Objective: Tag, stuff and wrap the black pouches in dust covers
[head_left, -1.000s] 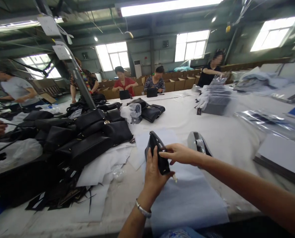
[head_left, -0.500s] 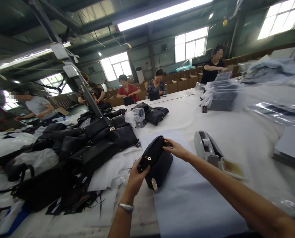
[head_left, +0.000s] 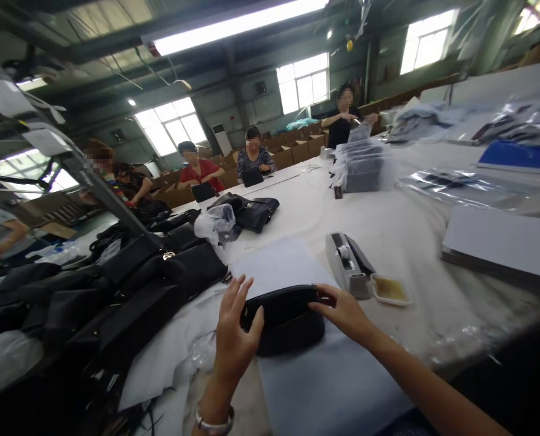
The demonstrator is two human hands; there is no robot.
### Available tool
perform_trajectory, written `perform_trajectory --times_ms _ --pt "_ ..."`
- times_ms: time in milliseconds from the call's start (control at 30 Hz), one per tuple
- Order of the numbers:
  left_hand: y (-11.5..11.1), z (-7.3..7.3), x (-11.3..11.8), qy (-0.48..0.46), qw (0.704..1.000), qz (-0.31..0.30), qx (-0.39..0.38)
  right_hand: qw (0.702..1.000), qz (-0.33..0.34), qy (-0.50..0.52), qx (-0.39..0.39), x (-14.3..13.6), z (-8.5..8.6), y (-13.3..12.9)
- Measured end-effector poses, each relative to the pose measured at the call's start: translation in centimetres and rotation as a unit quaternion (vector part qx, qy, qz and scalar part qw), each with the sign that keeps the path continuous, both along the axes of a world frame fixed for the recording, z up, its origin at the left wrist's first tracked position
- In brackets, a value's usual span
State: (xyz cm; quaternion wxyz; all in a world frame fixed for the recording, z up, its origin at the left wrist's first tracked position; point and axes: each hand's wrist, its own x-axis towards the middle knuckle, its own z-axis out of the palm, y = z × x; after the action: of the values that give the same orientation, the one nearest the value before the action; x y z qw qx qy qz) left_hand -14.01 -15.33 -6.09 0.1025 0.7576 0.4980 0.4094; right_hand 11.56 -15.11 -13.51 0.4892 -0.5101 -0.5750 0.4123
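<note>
A small black handbag (head_left: 292, 333) lies on a sheet of pale paper (head_left: 329, 387) in front of me, its long upper edge running left to right. At its left end is my left hand (head_left: 236, 330), fingers stretched up and apart, the thumb over the bag's near side; a silvery bracelet circles the wrist. My right hand (head_left: 345, 309) has thumb and fingers closed on the bag's upper right corner. The far part of that grip is hidden.
Black bags (head_left: 147, 309) lie heaped on the left. To the right stand a grey tape dispenser (head_left: 347, 266), a shallow dish (head_left: 390, 289) with yellowish contents and a stack of grey boards (head_left: 501, 242). Wrapped bags (head_left: 365, 169) and several co-workers are farther back.
The handbag has turned from steeply slanted to nearly level, and its gold tag is out of sight. My left hand has loosened from its side. The view has swung right.
</note>
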Motion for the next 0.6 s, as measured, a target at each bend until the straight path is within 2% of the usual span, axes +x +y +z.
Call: perform_trajectory --times_ms 67,133,200,400,500,600 --pt "-0.2 1.0 2.7 0.075 0.995 -0.041 0.050 0.998 0.016 0.053 0.001 0.4 -0.4 -0.1" --pt "0.1 1.6 5.2 0.135 0.984 -0.108 0.049 0.996 0.019 0.086 0.014 0.7 -0.5 0.0" --pt "0.7 1.6 6.9 0.166 0.975 -0.146 0.023 0.996 0.010 0.075 0.037 1.0 -0.6 0.2" --pt "2.6 1.1 8.8 0.178 0.975 -0.126 -0.040 0.993 0.008 -0.023 0.111 2.0 -0.7 1.1" --pt "2.9 1.3 9.4 0.181 0.975 -0.120 -0.055 0.991 -0.049 -0.002 0.122 2.6 -0.6 0.9" --pt "3.0 1.4 10.1 0.165 0.976 -0.120 -0.078 0.993 -0.063 0.057 0.076 2.5 -0.4 0.1"
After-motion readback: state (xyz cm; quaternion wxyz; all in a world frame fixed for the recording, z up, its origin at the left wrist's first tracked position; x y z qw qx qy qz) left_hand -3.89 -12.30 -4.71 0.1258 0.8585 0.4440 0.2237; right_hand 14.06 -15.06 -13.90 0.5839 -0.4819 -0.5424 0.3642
